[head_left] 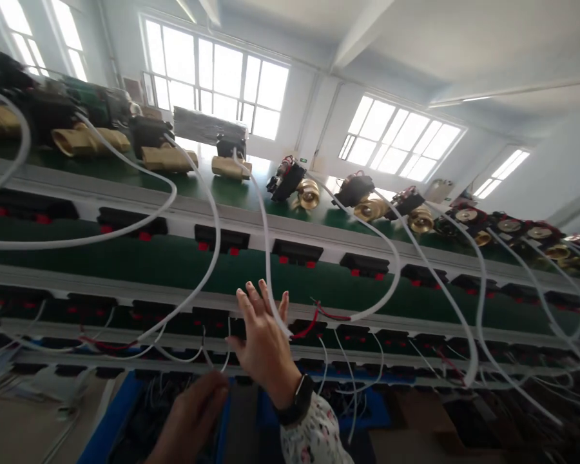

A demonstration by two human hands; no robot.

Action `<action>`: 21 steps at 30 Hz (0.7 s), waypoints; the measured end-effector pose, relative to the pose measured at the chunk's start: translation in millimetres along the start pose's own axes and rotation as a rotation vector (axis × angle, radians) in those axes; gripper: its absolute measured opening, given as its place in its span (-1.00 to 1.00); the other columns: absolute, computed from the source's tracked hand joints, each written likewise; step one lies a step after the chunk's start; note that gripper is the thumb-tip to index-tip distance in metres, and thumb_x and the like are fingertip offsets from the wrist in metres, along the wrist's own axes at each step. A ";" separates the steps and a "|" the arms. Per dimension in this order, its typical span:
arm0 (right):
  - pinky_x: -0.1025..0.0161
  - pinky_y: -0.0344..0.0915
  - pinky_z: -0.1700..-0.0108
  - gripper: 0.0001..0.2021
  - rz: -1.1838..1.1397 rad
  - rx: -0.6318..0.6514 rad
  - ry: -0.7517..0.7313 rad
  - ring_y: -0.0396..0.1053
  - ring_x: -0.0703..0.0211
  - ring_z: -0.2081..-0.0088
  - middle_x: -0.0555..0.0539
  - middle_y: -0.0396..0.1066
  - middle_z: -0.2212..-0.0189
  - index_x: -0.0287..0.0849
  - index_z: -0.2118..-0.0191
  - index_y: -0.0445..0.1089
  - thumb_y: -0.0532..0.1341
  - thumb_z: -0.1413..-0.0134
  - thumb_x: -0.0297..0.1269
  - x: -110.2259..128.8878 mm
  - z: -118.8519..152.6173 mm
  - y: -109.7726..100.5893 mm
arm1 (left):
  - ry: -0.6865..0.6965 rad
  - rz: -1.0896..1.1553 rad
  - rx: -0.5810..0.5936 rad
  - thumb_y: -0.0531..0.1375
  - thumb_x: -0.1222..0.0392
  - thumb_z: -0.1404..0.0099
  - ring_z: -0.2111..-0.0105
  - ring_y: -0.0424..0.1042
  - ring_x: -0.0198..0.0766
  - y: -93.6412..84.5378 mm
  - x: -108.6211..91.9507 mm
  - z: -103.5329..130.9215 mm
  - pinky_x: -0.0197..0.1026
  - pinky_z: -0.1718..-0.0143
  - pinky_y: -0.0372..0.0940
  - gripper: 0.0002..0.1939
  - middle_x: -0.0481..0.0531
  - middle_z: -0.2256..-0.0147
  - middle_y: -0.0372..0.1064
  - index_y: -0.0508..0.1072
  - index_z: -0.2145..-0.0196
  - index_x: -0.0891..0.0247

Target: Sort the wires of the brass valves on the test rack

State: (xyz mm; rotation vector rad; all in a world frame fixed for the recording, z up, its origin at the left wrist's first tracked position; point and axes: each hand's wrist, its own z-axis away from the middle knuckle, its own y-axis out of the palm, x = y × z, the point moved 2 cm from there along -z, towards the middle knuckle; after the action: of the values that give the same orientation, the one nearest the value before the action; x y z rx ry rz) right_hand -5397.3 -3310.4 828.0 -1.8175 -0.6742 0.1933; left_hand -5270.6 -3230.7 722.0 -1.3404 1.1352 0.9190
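My right hand (263, 345) is raised with its fingers apart, a dark watch on the wrist and a floral sleeve below it. Its fingertips are at a white cable (267, 245) that hangs down from a brass valve with a black box (229, 164) on the top shelf. The cable ends in red and black wire ends (309, 325) just right of the hand. My left hand (193, 412) is lower, dark and blurred, over a blue bin (109, 422). Its grip is unclear.
A tiered green rack (164, 261) carries rows of black sockets with red buttons (297, 252). Several brass valves (370, 206) line the top shelf, their white cables looping down across the tiers. A cardboard box (415, 412) sits low on the right. Large windows are behind.
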 end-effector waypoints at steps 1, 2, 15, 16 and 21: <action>-0.34 -0.49 -0.27 -0.31 0.001 0.007 -0.037 -0.33 -0.02 -0.36 -0.11 -0.12 -0.34 -0.10 -0.31 -0.08 0.18 -0.09 -0.28 9.8 -6.4 6.6 | -0.069 0.011 -0.151 0.08 -0.13 -0.28 0.49 0.33 -0.23 -13.5 7.6 0.6 -0.25 0.44 0.26 -0.69 -0.04 0.50 0.34 0.41 0.33 0.14; -0.35 -0.49 -0.27 -0.33 0.004 0.008 -0.058 -0.33 -0.01 -0.36 -0.14 -0.13 -0.34 -0.13 -0.31 -0.10 0.15 -0.12 -0.30 18.5 -12.9 13.3 | -0.118 0.034 -0.255 0.08 -0.15 -0.28 0.54 0.27 -0.25 -24.4 13.0 -0.5 -0.27 0.50 0.20 -0.68 -0.10 0.57 0.24 0.36 0.31 0.15; -0.33 -0.32 -0.25 -0.33 -0.001 -0.026 -0.001 -0.16 -0.11 -0.32 -0.15 -0.02 -0.31 -0.10 -0.21 0.09 0.19 0.08 -0.47 46.8 -37.7 29.8 | 0.090 0.002 0.148 0.14 -0.02 -0.27 0.33 0.39 -0.21 -64.8 4.9 -4.4 -0.25 0.27 0.23 -0.74 0.03 0.31 0.44 0.53 0.29 0.17; -0.33 -0.32 -0.25 -0.32 -0.003 -0.015 -0.016 -0.16 -0.11 -0.33 -0.16 -0.03 -0.31 -0.11 -0.22 0.08 0.18 0.09 -0.49 48.2 -39.2 30.1 | 0.078 -0.049 0.134 0.13 0.01 -0.28 0.31 0.39 -0.20 -71.6 8.7 0.1 -0.25 0.25 0.23 -0.76 0.02 0.29 0.44 0.53 0.24 0.15; -0.21 -0.27 -0.28 -0.31 0.020 0.015 -0.045 -0.15 -0.01 -0.33 -0.13 0.03 -0.29 -0.08 -0.22 0.09 0.21 0.07 -0.53 45.6 -44.8 33.4 | -0.023 0.086 0.037 0.12 -0.09 -0.28 0.45 0.33 -0.27 -66.1 19.1 -4.5 -0.27 0.40 0.23 -0.42 0.02 0.34 0.39 0.22 -0.17 0.20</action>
State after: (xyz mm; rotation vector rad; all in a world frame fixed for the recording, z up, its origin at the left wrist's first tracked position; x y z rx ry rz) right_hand -5328.0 -3329.6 822.3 -1.8105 -0.6843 0.2525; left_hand -5202.5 -3241.3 720.4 -1.2557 1.1943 0.9687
